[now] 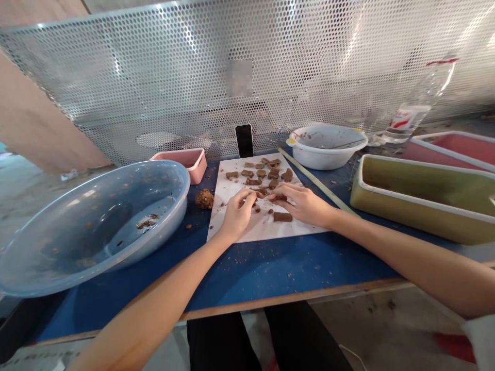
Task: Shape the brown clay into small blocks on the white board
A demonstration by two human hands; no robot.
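Note:
A white board (266, 233) lies before me, with several small brown clay pieces (253, 182) spread over its far half. My left hand (236, 212) is closed at the board's middle, thumb against curled fingers, at a bit of clay largely hidden by them. Opposite it, my right hand (300, 202) bends its fingers around a brown clay piece (279, 198), partly covered. A smooth clay block (282, 217) rests just below the right hand, and small crumbs lie between the hands. To the left of the board sits a rough brown clay lump (204, 199).
A large blue basin (170, 222) stands left, a pink tub (198, 166) behind it. A phone (244, 140) leans against the perforated metal screen (185, 77). Rightward are a white basin (323, 157), a thin strip (319, 183), a green planter (410, 214) and a bottle (412, 116).

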